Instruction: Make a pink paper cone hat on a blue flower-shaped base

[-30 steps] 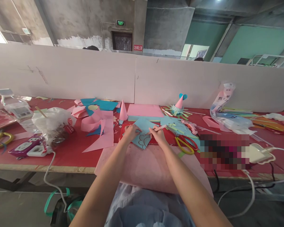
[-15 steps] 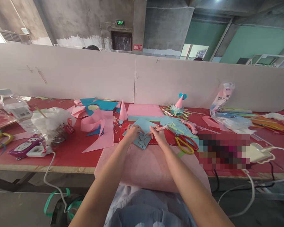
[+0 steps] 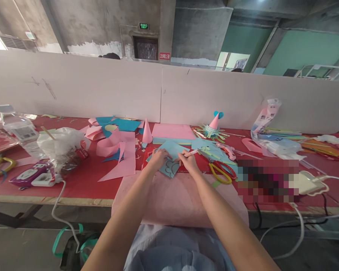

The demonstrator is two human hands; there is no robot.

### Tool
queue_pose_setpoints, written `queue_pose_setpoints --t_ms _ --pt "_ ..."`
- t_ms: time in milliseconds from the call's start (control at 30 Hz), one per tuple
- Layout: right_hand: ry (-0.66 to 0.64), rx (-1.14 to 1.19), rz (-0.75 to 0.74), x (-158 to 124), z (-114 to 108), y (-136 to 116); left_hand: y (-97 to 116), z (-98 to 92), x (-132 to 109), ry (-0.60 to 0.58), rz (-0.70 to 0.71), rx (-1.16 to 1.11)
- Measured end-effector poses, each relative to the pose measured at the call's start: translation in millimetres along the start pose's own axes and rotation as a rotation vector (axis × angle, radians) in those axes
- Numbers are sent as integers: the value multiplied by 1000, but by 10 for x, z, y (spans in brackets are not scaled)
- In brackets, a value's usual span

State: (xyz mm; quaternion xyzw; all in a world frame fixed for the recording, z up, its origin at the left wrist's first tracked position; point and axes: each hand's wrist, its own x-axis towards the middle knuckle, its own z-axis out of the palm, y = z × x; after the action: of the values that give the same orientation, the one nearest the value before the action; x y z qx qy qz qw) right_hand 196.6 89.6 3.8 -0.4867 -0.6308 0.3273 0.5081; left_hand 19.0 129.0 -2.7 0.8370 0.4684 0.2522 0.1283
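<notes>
A light blue sheet of paper (image 3: pixel 169 165) with dark curved lines drawn on it lies on the red table (image 3: pixel 84 180) in front of me. My left hand (image 3: pixel 158 158) rests on the sheet's left part, fingers curled down on it. My right hand (image 3: pixel 188 161) is closed round a white pen (image 3: pixel 192 152), its tip on the blue sheet. A large pink sheet (image 3: pixel 175 201) hangs over the table's near edge under my forearms.
Red and yellow scissors (image 3: pixel 222 171) lie right of my right hand. Pink paper cones (image 3: pixel 147 132) and pink and blue paper scraps (image 3: pixel 117 145) lie behind. A plastic bag (image 3: pixel 60 145) and a power strip (image 3: pixel 31 177) are on the left, a white charger (image 3: pixel 307 182) on the right.
My hands stay on the blue sheet; the right hand with the pen has shifted only slightly. The view has barely moved.
</notes>
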Motion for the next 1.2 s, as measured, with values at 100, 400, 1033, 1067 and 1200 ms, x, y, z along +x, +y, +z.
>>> queue_pose_setpoints --t_ms 100,400,1033,1067,1200 --pt "29 1 -29 12 7 23 0 3 -1 -1 -2 -3" --pt "16 11 30 21 -1 68 7 -11 -19 -1 -2 -33" --pt "22 27 19 30 4 87 42 -33 -21 -3 -14 -44" --pt "22 20 11 33 8 93 40 -30 -21 -2 -8 -44" --pt "51 2 -10 38 37 97 40 -19 -24 10 -5 -48"
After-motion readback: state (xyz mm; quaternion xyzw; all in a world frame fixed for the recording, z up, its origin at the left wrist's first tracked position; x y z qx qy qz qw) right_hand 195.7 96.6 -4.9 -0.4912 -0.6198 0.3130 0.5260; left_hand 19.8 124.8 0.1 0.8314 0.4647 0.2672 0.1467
